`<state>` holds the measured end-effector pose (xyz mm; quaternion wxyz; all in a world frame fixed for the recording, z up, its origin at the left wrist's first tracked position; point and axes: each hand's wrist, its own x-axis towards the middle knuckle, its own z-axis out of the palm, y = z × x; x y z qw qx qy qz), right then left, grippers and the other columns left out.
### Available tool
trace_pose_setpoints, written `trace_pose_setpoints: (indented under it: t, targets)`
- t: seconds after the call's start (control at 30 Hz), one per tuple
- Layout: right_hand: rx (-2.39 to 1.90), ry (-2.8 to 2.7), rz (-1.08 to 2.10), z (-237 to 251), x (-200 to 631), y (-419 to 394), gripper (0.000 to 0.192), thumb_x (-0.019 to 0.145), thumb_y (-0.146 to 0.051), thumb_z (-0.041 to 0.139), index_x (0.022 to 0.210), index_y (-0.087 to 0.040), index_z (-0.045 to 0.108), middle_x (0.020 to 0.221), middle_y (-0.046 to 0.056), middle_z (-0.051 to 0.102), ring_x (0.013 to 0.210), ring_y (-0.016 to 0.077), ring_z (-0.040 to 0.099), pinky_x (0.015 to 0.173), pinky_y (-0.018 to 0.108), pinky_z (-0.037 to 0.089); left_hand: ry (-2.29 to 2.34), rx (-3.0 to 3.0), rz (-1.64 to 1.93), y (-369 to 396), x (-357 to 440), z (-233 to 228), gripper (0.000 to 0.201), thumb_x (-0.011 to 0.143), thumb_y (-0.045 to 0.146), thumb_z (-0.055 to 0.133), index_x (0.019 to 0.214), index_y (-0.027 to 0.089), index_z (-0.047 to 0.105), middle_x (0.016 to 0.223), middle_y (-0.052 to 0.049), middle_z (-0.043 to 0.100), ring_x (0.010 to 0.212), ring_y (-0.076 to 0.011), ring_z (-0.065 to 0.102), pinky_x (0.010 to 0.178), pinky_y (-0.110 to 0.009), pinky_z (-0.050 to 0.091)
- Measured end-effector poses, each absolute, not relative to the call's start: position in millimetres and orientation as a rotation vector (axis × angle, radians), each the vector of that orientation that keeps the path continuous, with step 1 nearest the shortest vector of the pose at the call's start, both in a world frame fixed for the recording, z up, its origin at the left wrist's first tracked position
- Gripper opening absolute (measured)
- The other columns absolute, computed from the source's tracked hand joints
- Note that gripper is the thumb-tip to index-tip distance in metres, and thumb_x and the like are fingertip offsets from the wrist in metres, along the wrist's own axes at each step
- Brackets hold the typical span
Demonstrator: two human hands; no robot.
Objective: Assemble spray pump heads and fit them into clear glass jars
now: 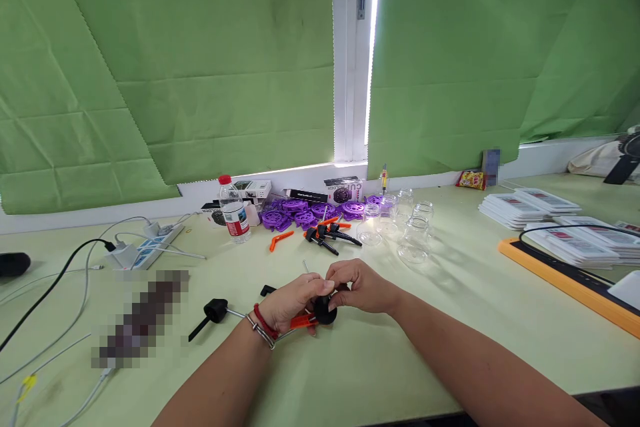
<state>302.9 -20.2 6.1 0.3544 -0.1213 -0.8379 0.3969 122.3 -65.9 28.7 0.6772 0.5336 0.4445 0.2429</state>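
Note:
Near the table's front, my left hand (293,303) is closed around a part with a black round piece (325,311) and an orange arm (303,321). Its thumb presses at the top of the black piece. My right hand (365,288) pinches at the same black piece from the other side; whatever lies between its fingertips is hidden. Left of my wrist lies a black knob-like part (216,310) with a thin metal rod and a black arm. A small black hooked piece (267,290) shows just behind my left hand.
Several black and orange handle parts (330,235) and purple openwork discs (295,210) lie ahead. Clear jars (414,243) stand to their right, a water bottle (234,213) to their left. A power strip (155,247) with cables is at left, white stacked packs (570,243) at right.

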Motion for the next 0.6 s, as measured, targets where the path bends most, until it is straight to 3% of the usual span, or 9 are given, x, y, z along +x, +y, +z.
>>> trace_pose_setpoints:
  t: [0.6]
  targets:
    - [-0.428, -2.108, 1.150, -2.8, 299.6, -17.8, 0.034, 0.060, -0.042, 0.078, 0.068, -0.012, 0.064, 0.063, -0.002, 0.052, 0.057, 0.0075, 0.043, 0.052, 0.020, 0.035, 0.975, 1.205, 0.555, -66.6, 122.9, 29.1, 0.047, 0.066, 0.058, 0.062, 0.085, 0.016, 0.050, 0.071, -0.002, 0.058, 0.056, -0.0140, 0.055, 0.041, -0.023, 0.042]
